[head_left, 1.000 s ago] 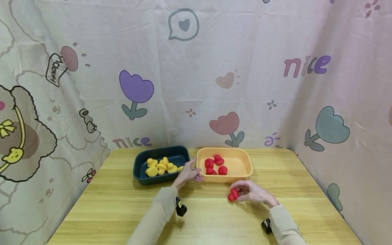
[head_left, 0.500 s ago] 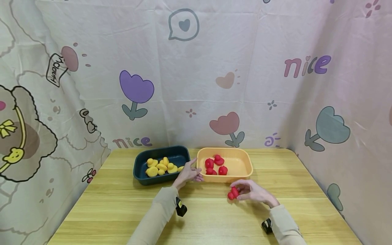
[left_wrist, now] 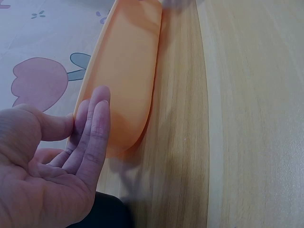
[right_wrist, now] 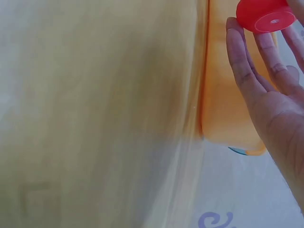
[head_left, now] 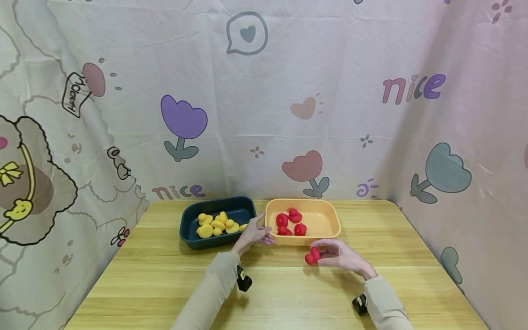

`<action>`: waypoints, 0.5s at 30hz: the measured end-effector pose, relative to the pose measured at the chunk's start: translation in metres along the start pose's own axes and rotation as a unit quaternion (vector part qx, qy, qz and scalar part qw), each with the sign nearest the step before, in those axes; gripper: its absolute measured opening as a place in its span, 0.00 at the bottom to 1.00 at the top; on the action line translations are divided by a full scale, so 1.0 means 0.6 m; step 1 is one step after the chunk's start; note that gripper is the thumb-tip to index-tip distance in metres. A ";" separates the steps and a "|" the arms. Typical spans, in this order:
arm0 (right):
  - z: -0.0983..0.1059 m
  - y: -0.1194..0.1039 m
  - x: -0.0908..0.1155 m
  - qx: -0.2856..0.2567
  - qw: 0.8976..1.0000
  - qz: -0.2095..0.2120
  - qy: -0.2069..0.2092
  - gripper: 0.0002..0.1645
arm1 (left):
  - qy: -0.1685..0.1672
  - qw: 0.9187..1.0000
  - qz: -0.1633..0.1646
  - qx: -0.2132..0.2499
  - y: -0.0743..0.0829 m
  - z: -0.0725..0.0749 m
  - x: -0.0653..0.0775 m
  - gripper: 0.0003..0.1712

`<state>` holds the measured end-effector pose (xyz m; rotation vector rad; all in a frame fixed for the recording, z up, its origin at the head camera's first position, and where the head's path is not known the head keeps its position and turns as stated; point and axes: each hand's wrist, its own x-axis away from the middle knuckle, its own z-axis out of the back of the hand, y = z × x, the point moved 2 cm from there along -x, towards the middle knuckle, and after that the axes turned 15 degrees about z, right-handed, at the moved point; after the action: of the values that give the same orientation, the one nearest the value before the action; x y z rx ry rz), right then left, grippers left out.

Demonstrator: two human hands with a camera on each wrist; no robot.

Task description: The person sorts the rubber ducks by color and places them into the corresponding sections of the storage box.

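In the head view, my right hand (head_left: 340, 255) pinches a red toy duck (head_left: 312, 256) between thumb and fingertips, just in front of the orange-yellow bin (head_left: 323, 222). The duck's flat, round base (right_wrist: 274, 21) faces the camera in the right wrist view. At the bin's left end, my left hand (head_left: 253, 234) touches the wall with fairly straight fingers (left_wrist: 95, 133), the thumb spread apart at the far side. Several red toy ducks (head_left: 300, 229) lie in the left half of that bin.
A dark blue bin (head_left: 239, 211) stands left of the orange-yellow one, with several yellow toy ducks (head_left: 204, 230) in it. My left hand and wrist overlap its right front corner. Behind the wooden table (head_left: 144, 275) hangs a printed curtain (head_left: 247, 91).
My right hand has moved slightly away from me with the red duck, closer to the bin's front wall. The left hand stays where it was.
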<state>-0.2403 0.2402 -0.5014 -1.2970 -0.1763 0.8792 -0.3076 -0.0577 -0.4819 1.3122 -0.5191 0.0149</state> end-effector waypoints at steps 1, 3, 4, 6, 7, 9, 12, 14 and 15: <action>0.000 -0.002 0.000 -0.001 1.000 -0.003 0.001 0.33 | 0.001 1.000 -0.001 -0.001 0.000 0.000 -0.001 0.41; 0.001 -0.005 0.000 0.003 1.000 -0.006 0.005 0.33 | 0.000 1.000 -0.003 -0.003 0.000 0.000 -0.001 0.41; 0.001 -0.007 -0.001 0.003 1.000 -0.007 0.007 0.33 | 0.000 1.000 -0.002 -0.002 -0.001 0.000 -0.001 0.41; 0.002 -0.009 -0.002 0.001 1.000 -0.007 0.015 0.33 | -0.002 1.000 -0.001 0.001 -0.001 0.000 -0.001 0.41; 0.001 -0.011 -0.002 0.001 1.000 -0.007 0.019 0.32 | -0.002 1.000 0.001 0.002 -0.001 0.000 0.000 0.41; 0.001 -0.014 -0.004 0.000 1.000 -0.006 0.027 0.32 | -0.004 1.000 -0.005 -0.002 -0.001 0.000 0.000 0.41; 0.001 -0.018 -0.006 -0.001 0.999 -0.005 0.040 0.31 | -0.003 1.000 -0.001 0.002 -0.001 0.000 0.000 0.41; 0.001 -0.020 -0.007 -0.001 0.999 -0.004 0.050 0.32 | -0.003 1.000 0.000 0.005 -0.001 0.000 0.000 0.41; 0.001 -0.021 -0.007 -0.002 0.998 -0.004 0.056 0.32 | -0.003 1.000 0.004 0.007 -0.001 0.000 0.000 0.41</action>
<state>-0.2375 0.2377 -0.4887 -1.3443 -0.0947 0.7982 -0.3074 -0.0579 -0.4826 1.3253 -0.5300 0.0213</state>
